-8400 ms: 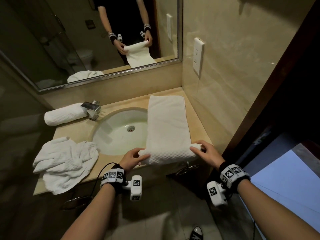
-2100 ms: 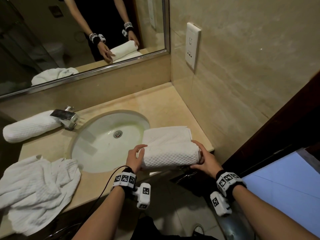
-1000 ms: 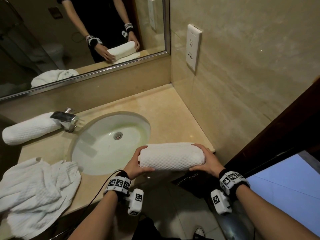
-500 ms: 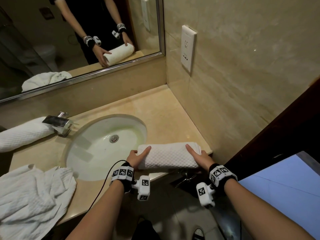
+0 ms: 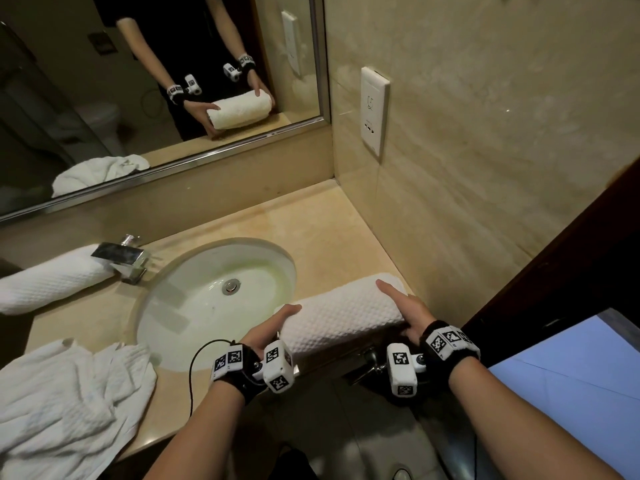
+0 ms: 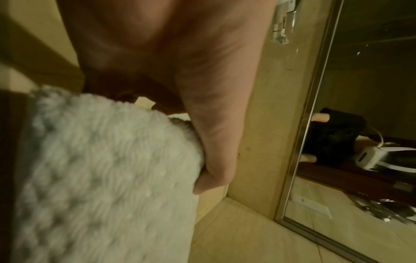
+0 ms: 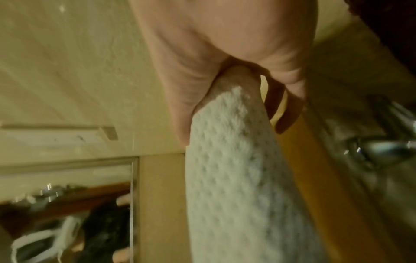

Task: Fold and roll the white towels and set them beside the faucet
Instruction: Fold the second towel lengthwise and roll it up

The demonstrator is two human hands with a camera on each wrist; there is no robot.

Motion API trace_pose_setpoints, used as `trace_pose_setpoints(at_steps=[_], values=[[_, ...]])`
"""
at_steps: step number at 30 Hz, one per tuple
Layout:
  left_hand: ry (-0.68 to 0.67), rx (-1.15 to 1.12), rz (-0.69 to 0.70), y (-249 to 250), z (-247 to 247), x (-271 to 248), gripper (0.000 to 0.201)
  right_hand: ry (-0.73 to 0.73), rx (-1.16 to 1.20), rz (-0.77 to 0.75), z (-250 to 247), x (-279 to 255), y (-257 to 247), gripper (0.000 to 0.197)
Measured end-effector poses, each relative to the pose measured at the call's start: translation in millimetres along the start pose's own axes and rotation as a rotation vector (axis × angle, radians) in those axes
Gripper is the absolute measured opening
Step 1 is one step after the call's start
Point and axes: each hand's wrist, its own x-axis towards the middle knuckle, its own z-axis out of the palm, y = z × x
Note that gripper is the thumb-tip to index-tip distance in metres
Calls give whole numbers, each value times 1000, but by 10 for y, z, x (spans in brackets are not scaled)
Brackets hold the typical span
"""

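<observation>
The rolled towel (image 5: 341, 318) was white waffle-textured cloth (matt, nubbly). The faucet (image 5: 121, 257) was shiny metal. The table (image 5: 311, 223) looked like polished stone.

The head camera looks down from above at the desk (image 5: 322, 216), sink (image 5: 214, 296) and mirror (image 5: 156, 81), both forearms in its lower half. Each wrist camera sits very close behind its hand, looking along it at the towel (image 5: 341, 317) (image 6: 101, 178) (image 7: 243, 178); these views are blurred. All three share the towel; mirror (image 6: 371, 106) (image 7: 67, 195) shows in both, seemingly.
</observation>
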Motion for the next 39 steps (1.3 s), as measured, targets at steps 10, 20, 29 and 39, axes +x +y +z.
trace_pose_setpoints(at_steps=[10, 20, 29, 39], values=[[37, -82, 187, 86, -123, -630, 32, -370, 257, 152, 185, -235, -167, 74], [285, -353, 259, -276, -851, -1183, 65, -549, -11, 41, 1213, -517, -68, 38], [422, -440, 232, -394, -2124, -1433, 92, -564, -158, -185, 2634, -792, 151, 47], [559, -455, 259, -72, -3622, -1571, 91, -399, -170, -330, 4102, -1164, 356, 31]])
